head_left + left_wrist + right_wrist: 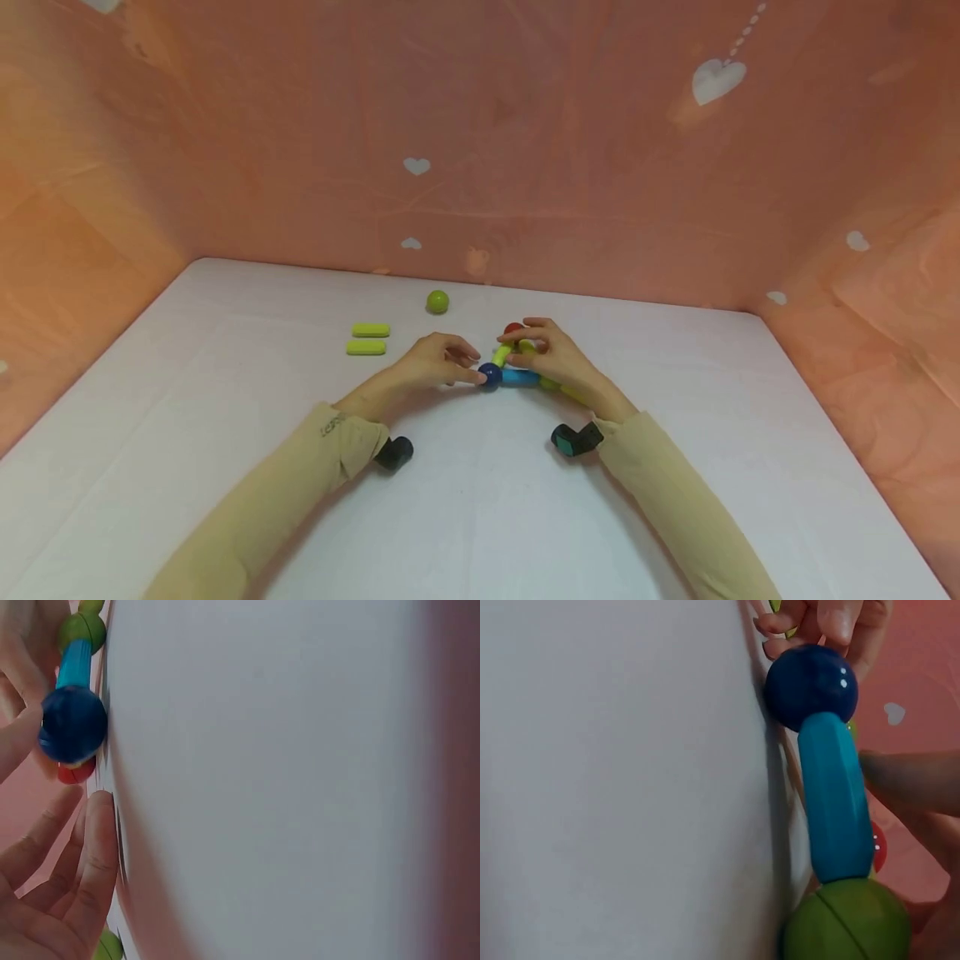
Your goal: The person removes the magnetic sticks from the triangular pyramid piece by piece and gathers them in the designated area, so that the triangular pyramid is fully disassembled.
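Observation:
In the head view, a triangle of toy rods and balls lies on the table under my right hand point(555, 354). Its corners are a dark blue ball point(491, 375), a red ball point(513, 328) and a green ball point(847, 922). A blue rod point(521, 378) joins the blue and green balls; a yellow-green rod point(501, 355) runs from blue towards red. My right thumb and fingers curl about the triangle and hold it, partly hiding it. With its thumb, my left hand point(435, 362) touches the blue ball, its other fingers apart from it. Another yellow rod point(573, 394) shows below my right wrist.
Two loose yellow-green rods point(367, 338) lie side by side left of my left hand. A loose green ball point(438, 302) sits farther back. Orange cloth point(480, 125) with pale hearts walls the white table point(480, 517) at the back and sides.

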`<act>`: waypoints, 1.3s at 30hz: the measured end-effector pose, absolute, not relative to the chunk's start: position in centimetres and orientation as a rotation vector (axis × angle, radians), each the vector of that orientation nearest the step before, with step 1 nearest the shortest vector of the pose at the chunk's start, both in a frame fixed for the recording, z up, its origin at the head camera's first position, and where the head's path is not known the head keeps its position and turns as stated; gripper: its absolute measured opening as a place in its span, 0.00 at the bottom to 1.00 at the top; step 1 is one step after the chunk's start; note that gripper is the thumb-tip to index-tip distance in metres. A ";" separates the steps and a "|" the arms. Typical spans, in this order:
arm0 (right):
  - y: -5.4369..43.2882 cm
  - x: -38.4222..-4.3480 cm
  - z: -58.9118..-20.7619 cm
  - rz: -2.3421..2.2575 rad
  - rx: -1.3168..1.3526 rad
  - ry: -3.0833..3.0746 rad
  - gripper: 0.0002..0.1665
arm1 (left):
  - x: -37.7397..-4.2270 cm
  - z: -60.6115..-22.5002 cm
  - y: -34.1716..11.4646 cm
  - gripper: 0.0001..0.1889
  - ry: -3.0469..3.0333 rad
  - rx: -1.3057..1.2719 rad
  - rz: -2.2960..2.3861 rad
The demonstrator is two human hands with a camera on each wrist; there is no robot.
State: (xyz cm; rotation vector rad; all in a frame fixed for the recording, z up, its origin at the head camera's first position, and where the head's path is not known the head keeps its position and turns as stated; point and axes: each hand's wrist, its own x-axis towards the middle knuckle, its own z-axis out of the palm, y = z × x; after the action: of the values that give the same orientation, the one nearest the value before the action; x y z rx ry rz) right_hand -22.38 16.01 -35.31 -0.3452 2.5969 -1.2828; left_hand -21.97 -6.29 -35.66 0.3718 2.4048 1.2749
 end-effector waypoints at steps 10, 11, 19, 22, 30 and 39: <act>16.4 -22.9 -35.8 -1.216 -0.476 2.552 0.20 | -22.1 -35.7 -4.8 0.20 2.388 0.361 1.225; 16.4 -23.0 -35.9 -1.210 -0.498 2.559 0.20 | -22.1 -35.8 -4.8 0.20 2.382 0.362 1.228; 16.4 -22.8 -36.0 -1.144 -0.563 2.639 0.18 | -22.1 -36.0 -5.3 0.19 2.355 0.422 1.233; 16.4 -22.7 -36.0 -1.138 -0.562 2.657 0.17 | -22.1 -36.1 -5.4 0.19 2.367 0.427 1.216; 16.3 -22.5 -36.2 -1.162 -0.526 2.679 0.15 | -22.2 -36.3 -5.8 0.18 2.363 0.413 1.283; 16.0 -22.4 -36.7 -1.174 -0.500 2.657 0.16 | -22.6 -36.5 -6.0 0.20 2.359 0.431 1.320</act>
State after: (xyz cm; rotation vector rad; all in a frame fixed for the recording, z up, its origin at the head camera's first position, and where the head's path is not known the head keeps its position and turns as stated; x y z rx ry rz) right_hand -22.45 16.04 -36.66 -0.4998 2.6571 -1.1738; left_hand -22.57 -6.02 -36.54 0.4311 2.3587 1.3197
